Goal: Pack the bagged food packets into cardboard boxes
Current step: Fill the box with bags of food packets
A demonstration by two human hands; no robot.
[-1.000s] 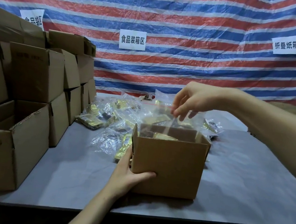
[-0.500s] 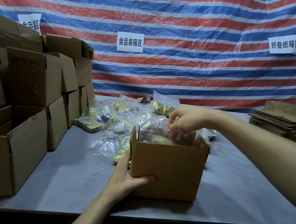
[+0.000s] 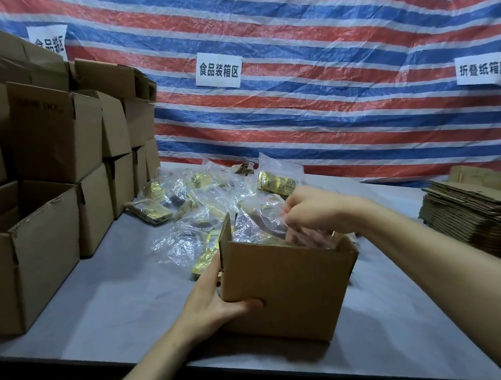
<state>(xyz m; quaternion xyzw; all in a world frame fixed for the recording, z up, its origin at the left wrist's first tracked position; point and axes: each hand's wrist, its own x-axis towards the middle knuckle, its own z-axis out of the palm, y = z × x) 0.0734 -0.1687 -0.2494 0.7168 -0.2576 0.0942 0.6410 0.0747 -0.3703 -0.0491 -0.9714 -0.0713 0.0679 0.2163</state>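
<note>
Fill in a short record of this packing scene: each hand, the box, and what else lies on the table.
Left hand: grips the open box at its near left corner
Right hand: holds a clear bag in the box's mouth
Behind box: loose packets heaped on the table
Left side: stacked boxes
Far right: flat cardboard
</note>
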